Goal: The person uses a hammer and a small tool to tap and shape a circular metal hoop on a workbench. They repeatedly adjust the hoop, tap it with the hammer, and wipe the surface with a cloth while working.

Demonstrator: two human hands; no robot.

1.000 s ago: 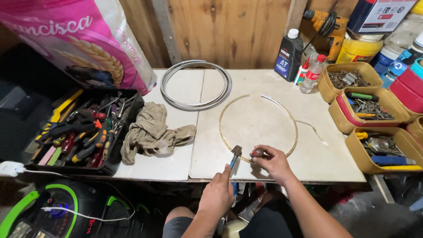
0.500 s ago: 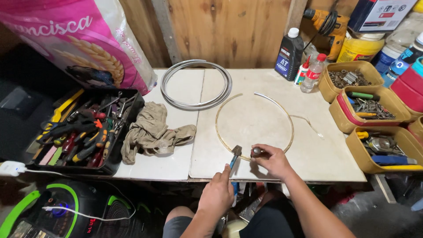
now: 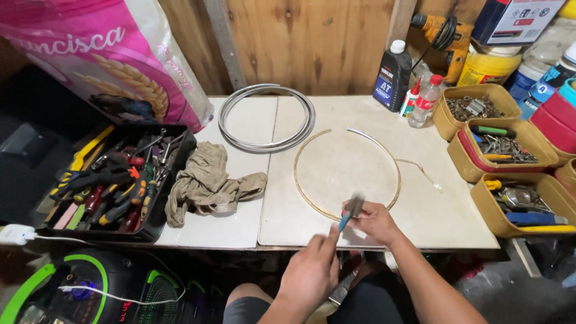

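My left hand (image 3: 312, 271) grips a small hammer (image 3: 350, 211) by its blue handle. The hammer's head is blurred, just above the near arc of a thin brass-coloured hoop (image 3: 296, 173) that lies flat on the pale table (image 3: 456, 222). My right hand (image 3: 377, 222) pinches that near arc of the hoop, right beside the hammer head. A loose curved end of the hoop's strip (image 3: 420, 168) trails off to the right.
A grey coiled ring (image 3: 264, 146) and a crumpled beige rag (image 3: 207, 183) lie to the left. A black tray of hand tools (image 3: 114, 186) sits at far left. Yellow bins of hardware (image 3: 510, 147) line the right edge. Bottles (image 3: 393, 75) stand at the back.
The hammer head has swung right, up against my right hand, and is now motion-blurred. My left hand has shifted slightly right. The hoop has barely moved.
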